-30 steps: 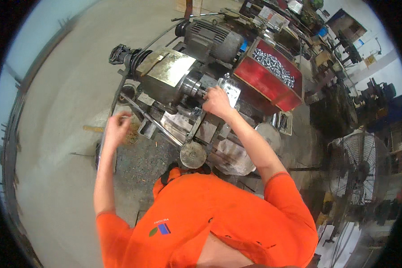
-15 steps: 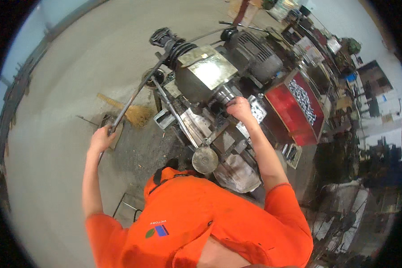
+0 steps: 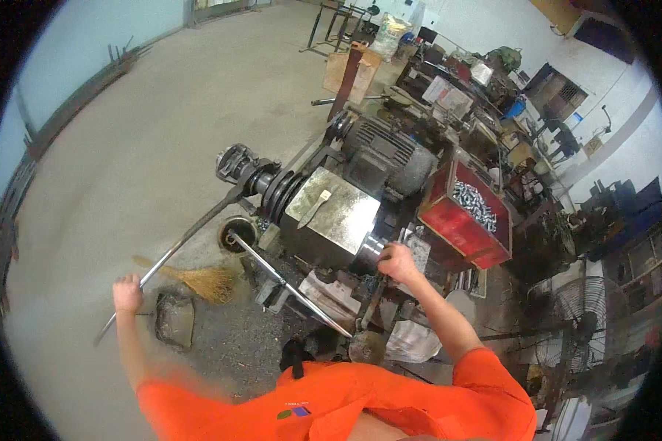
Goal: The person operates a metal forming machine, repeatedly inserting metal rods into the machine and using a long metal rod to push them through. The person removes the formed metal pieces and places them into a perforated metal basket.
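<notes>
Out to the left, my left hand (image 3: 128, 294) is wrapped round a long metal lever (image 3: 176, 248). That lever slants up to the rear end of a spindle machine (image 3: 329, 220), behind its black belt pulley (image 3: 281, 197). My right hand (image 3: 397, 262) is at the bright metal spindle nose (image 3: 374, 248) on the machine's front. Its fingers are closed there, and whatever is between them is hidden. A second steel bar (image 3: 276, 275) slopes down from a round pot (image 3: 238, 234) toward a round disc (image 3: 367, 346) near my body. A paintbrush (image 3: 315, 209) lies on the machine's top cover.
A red bin (image 3: 460, 228) of small metal parts stands right of the machine, beside an electric motor (image 3: 393, 154). A straw broom (image 3: 202, 283) and a dustpan (image 3: 174, 320) lie on the floor at left. A standing fan (image 3: 585, 323) is at far right.
My left hand has swung the lever outward to the left, away from the machine. My right hand stays at the spindle nose. The view has tilted up, showing more of the room.
</notes>
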A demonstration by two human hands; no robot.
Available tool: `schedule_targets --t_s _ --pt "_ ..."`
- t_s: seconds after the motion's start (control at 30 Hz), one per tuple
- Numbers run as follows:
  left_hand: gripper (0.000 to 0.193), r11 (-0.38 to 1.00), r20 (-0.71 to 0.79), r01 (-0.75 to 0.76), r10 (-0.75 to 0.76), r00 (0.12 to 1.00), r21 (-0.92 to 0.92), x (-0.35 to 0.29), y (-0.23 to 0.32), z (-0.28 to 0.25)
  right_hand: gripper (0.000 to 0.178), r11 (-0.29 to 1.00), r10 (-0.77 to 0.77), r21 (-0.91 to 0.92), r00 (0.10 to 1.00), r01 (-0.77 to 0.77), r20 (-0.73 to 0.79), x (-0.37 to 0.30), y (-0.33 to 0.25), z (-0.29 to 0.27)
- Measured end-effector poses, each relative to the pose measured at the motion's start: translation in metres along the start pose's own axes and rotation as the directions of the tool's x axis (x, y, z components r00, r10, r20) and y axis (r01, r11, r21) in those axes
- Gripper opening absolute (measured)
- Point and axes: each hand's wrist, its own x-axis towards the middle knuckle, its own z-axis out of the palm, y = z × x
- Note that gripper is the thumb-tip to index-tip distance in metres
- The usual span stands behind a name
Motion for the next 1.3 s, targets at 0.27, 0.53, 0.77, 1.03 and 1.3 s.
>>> schedule_targets --t_s 0.27,0.53,0.77,1.03,1.3 --pt "0.017 0.882 -0.366 0.195 -0.367 0.855 -0.429 0.019 0.076 -0.029 0.022 0.954 -0.254 -0.170 0.967 0.249 -0.014 -0.007 0.001 0.003" --pt "0.040 0.815 0.489 0.195 0.121 0.864 -0.546 0.010 0.346 0.087 0.031 0.956 -0.287 -0.028 0.917 0.291 -0.278 -0.086 -0.028 -0.032" --pt "0.035 0.742 0.580 -0.669 0.566 0.586 -0.048 0.076 0.349 0.049 0.031 0.993 0.086 -0.056 0.958 -0.105 -0.275 -0.223 0.054 -0.042" --pt "0.038 0.936 0.528 0.059 0.143 0.837 -0.347 0.057 0.331 0.024 0.062 0.570 0.710 -0.274 0.632 -0.775 -0.310 -0.411 0.224 -0.056" --pt "0.042 0.371 0.446 0.413 0.004 0.895 -0.832 0.052 0.279 -0.021 0.057 0.174 0.967 -0.376 0.230 -0.910 -0.108 -0.489 0.336 -0.025"
